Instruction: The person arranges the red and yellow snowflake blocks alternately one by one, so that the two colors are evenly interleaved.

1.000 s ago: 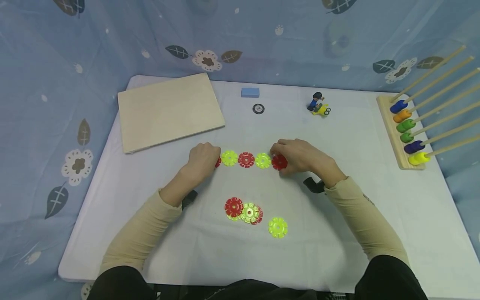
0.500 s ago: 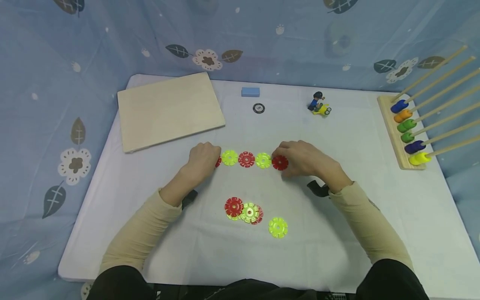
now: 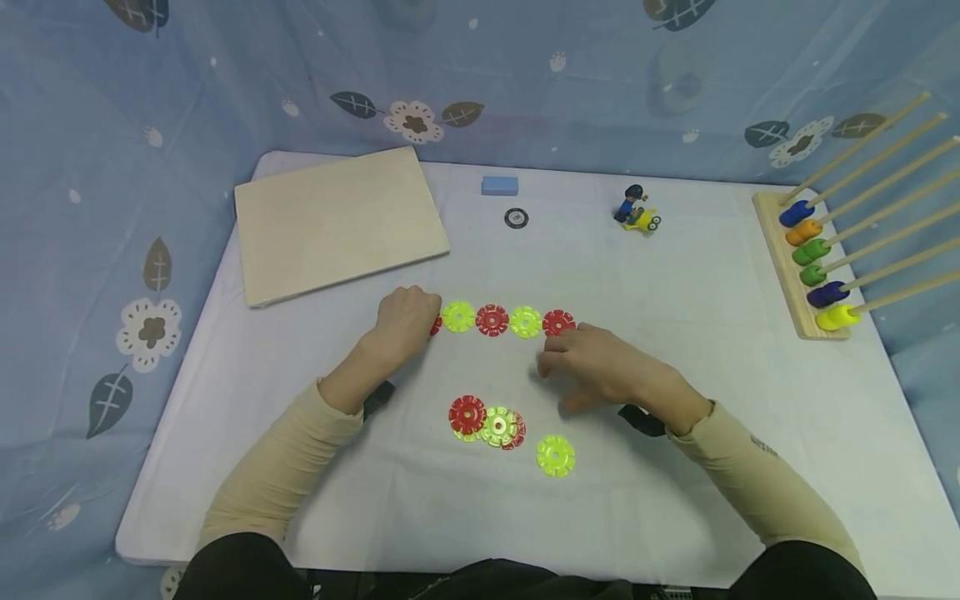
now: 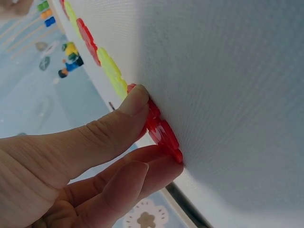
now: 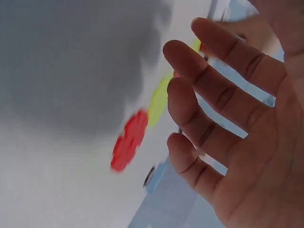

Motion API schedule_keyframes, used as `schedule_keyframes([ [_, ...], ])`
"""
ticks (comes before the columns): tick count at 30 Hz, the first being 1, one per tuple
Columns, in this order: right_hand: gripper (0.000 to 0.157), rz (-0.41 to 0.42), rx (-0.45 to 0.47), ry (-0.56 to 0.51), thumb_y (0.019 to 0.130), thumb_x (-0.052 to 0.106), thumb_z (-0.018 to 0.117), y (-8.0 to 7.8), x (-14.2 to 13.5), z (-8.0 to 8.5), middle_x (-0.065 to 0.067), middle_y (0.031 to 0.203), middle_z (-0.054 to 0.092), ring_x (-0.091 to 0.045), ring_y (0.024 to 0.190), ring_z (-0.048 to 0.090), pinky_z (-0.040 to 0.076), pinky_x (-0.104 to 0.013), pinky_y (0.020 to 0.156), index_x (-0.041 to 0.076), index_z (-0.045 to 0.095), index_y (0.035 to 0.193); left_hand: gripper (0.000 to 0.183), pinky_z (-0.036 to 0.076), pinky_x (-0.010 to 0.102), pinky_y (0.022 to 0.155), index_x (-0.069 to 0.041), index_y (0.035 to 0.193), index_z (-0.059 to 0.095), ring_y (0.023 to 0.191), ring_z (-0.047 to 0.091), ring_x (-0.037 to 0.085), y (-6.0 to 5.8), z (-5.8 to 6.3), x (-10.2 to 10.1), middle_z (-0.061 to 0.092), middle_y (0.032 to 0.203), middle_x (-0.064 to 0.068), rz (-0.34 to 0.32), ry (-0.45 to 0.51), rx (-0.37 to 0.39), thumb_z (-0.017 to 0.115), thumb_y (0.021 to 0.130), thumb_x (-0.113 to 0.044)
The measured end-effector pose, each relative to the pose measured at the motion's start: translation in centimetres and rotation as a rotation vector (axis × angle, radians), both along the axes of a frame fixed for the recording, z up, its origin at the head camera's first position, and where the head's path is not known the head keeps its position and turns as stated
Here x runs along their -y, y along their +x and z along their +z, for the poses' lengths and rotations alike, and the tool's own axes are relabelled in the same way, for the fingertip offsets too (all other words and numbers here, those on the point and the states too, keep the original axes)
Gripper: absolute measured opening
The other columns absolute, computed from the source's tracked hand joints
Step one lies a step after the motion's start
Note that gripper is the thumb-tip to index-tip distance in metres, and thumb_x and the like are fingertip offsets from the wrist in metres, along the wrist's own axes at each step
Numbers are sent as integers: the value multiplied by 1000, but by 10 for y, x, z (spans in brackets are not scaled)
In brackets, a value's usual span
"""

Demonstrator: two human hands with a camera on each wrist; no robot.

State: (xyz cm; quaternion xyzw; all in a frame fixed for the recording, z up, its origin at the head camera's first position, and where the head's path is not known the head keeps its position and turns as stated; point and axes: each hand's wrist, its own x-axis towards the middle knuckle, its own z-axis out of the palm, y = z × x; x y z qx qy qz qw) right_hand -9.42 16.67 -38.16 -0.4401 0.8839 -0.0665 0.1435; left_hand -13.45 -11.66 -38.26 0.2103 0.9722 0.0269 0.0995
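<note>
Right hand [image 3: 597, 367] has drawn back from the right-end red disc [image 3: 557, 318] toward the table's [image 3: 450, 517] near edge, fingers spread, holding nothing. Left hand [image 3: 405, 321] pinches the left-end red disc [image 4: 162, 132]. Counting both, five discs seem laid in an alternating row [image 3: 492, 320]; whether they interlock is unclear. Nearer that edge, a pile [image 3: 495, 422] and a lone yellow disc [image 3: 556, 456] look unplaced.

disc pile [image 3: 489, 423] before disc row [image 3: 492, 320] | board [image 3: 341, 229] behind left | abacus [image 3: 812, 251] right
</note>
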Motion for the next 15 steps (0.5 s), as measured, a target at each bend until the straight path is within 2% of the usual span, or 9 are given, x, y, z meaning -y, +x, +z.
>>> schedule_keyframes([
  [9, 53, 86, 88, 90, 66, 44, 85, 31, 14, -1, 7, 113, 65, -15, 104, 58, 46, -40, 96, 26, 66, 112, 4, 46, 30, 52, 2, 87, 68, 61, 48, 18, 1, 1, 0, 66, 72, 13, 5, -10, 2, 64, 85, 2],
  [15, 60, 187, 36, 139, 63, 50, 86, 49, 20, -3, 7, 111, 63, -14, 100, 57, 45, -38, 94, 28, 64, 114, 4, 46, 29, 51, 2, 87, 68, 61, 47, 18, 1, 1, 0, 66, 72, 13, 1, -10, 4, 65, 84, 3],
])
